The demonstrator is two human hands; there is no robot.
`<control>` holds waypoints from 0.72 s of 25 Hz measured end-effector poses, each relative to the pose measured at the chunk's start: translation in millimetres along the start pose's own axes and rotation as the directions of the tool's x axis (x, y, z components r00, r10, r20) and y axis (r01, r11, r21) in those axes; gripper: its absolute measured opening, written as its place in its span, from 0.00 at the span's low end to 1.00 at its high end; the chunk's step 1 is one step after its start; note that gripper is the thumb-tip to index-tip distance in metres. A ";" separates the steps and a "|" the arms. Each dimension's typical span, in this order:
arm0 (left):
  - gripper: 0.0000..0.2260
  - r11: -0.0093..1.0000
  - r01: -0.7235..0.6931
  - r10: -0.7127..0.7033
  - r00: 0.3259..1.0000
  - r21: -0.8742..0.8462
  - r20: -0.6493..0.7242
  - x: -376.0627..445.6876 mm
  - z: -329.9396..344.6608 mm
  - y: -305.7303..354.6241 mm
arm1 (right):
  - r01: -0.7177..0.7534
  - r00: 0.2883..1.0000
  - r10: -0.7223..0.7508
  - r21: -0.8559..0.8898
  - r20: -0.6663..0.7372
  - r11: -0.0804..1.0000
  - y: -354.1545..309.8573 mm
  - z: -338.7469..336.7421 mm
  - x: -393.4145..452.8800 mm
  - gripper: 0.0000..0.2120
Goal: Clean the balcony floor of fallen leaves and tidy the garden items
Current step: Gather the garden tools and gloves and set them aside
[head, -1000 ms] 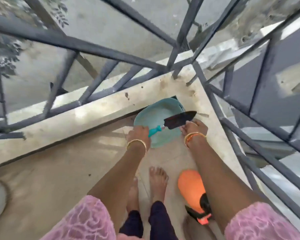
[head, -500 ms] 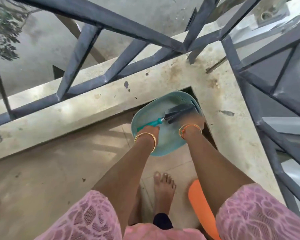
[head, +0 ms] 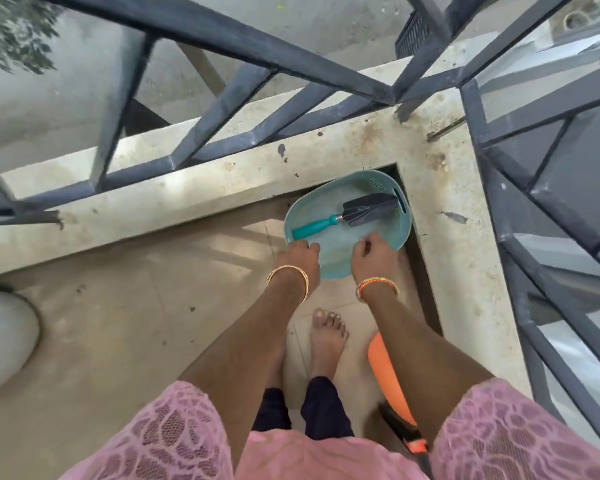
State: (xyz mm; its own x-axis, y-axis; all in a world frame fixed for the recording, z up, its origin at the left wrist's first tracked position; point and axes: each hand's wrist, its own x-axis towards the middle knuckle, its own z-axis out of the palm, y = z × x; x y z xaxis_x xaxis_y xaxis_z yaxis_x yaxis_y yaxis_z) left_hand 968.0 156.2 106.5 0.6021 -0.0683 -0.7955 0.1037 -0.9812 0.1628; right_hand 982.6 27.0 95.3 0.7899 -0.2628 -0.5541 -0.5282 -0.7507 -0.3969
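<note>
Trowel (head: pixel 354 214) now dropped in basket (head: pixel 340 251), both hands off it.

Beyond my left hand (head: pixel 300 259), a smooth matt plastic basket (head: pixel 329 211) holds a dull metal trowel (head: pixel 368 209) with glossy plastic handle.

My teal basket (head: pixel 388 233) sits on the floor in the balcony corner, tight against the ledge. Inside it lies my trowel (head: pixel 347 218), teal handle pointing left, dark blade toward the perforated far wall.
</note>
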 end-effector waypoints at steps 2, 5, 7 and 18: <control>0.17 0.999 0.043 -0.043 0.999 -0.025 -0.032 -28.2 2.0 -8.8 | 0.345 0.938 -0.342 -0.175 0.050 0.922 -11.0 1.2 -32.1 0.12; 0.18 0.985 0.149 -0.154 0.987 -0.092 -0.043 -77.0 13.7 -30.2 | 0.573 0.815 -0.558 -0.354 0.157 0.739 -35.5 -1.2 -75.2 0.15; 0.19 0.959 0.230 -0.234 0.972 -0.166 -0.004 -112.3 26.9 -46.2 | 0.668 0.741 -0.603 -0.417 0.295 0.617 -44.1 -5.2 -107.4 0.15; 0.23 0.558 0.524 -0.628 0.774 -0.644 0.086 -292.9 163.1 -150.7 | 0.923 0.367 -0.611 -0.358 0.701 0.144 -68.3 90.2 -296.9 0.24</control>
State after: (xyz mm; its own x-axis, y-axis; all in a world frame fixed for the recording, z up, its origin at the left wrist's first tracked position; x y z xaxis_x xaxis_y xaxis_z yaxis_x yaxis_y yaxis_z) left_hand 646.9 294.6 219.7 0.3325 0.5476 -0.7678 0.8830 -0.4668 0.0495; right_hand 756.0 211.0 220.9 0.3946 0.7871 -0.4740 0.7643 -0.5676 -0.3062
